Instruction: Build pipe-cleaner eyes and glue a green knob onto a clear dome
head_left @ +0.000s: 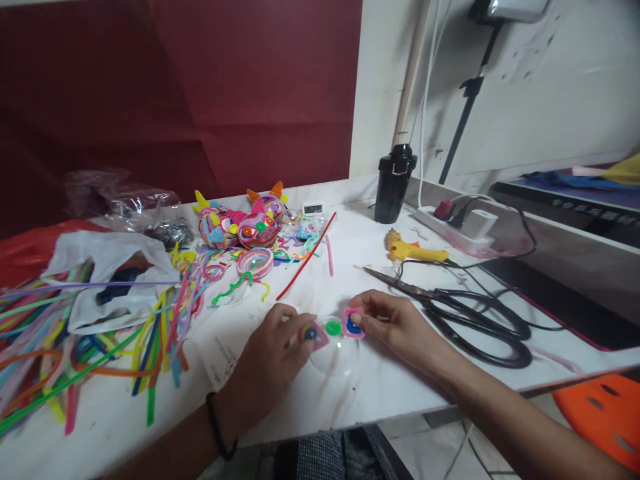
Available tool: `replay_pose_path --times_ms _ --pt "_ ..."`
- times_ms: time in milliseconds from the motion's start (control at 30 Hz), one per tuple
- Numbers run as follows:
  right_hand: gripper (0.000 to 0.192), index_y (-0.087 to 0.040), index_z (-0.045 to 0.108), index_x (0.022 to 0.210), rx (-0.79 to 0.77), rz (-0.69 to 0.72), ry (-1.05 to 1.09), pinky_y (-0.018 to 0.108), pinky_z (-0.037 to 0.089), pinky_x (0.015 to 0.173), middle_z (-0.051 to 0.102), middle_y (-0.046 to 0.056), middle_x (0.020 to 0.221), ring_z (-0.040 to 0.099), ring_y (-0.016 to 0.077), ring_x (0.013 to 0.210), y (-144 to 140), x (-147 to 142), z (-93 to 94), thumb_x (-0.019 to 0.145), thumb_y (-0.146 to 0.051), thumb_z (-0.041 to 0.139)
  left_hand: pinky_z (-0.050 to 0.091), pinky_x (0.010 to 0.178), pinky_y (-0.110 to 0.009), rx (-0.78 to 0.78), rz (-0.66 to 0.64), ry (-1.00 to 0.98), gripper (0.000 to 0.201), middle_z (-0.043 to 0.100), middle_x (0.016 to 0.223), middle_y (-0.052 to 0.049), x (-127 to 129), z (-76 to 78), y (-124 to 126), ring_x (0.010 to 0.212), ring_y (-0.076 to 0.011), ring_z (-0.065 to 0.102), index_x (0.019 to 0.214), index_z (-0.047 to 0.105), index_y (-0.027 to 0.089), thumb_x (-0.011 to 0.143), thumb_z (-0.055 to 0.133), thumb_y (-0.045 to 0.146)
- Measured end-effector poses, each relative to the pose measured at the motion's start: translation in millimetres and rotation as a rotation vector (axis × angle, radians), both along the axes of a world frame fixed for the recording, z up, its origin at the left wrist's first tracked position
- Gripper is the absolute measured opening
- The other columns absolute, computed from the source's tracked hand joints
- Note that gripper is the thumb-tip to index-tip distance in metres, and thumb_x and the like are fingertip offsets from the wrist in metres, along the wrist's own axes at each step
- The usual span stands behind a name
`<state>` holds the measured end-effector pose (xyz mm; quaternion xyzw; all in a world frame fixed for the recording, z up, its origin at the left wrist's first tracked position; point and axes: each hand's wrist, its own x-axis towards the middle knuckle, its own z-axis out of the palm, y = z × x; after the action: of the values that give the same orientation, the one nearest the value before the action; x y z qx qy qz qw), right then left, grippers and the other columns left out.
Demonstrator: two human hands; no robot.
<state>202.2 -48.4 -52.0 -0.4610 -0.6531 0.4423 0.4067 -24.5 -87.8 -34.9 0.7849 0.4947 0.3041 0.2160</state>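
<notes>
Between my hands a clear round plastic dome (334, 360) sits on the white table, with a coiled green disc (333, 327) at its far edge. My left hand (275, 347) pinches a pink coiled pipe-cleaner piece with a blue-grey centre (312, 333) at the dome's left side. At the dome's right side, my right hand (390, 323) pinches a pink coiled pipe-cleaner piece with a blue centre (354, 323). Both pieces are close to the dome; whether they touch it I cannot tell.
Loose pipe cleaners (105, 347) cover the left side. Colourful coiled figures (257, 227) stand at the back. Large black scissors (450, 313), a yellow glue gun (413, 251), a black cup (395, 187) and a power strip (450, 227) lie to the right. A red pipe cleaner (307, 257) lies ahead.
</notes>
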Motion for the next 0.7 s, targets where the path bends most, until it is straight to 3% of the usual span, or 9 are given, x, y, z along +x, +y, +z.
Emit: replay_pose_path --times_ms 200,700 --pt "0.026 -0.018 0.065 0.084 0.037 -0.024 -0.038 0.031 0.044 0.061 0.065 0.003 0.071 0.056 0.0169 0.065 0.5 -0.1 -3.6 0.077 -0.043 0.062 0.044 0.091 -0.031 0.157 -0.069 0.07 0.02 0.055 0.106 -0.001 -1.7 -5.9 0.5 0.102 -0.016 0.053 0.11 0.056 0.028 0.094 0.05 0.018" --pt "0.024 -0.019 0.066 0.084 0.072 -0.053 -0.074 0.031 0.046 0.061 0.066 0.004 0.075 0.057 0.017 0.066 1.0 0.1 -6.1 0.08 -0.042 0.059 0.046 0.096 -0.026 0.255 -0.145 0.108 0.024 0.061 0.115 -0.001 0.4 -5.2 2.2 0.107 -0.0127 0.057 0.114 0.055 0.024 0.094 0.048 0.013"
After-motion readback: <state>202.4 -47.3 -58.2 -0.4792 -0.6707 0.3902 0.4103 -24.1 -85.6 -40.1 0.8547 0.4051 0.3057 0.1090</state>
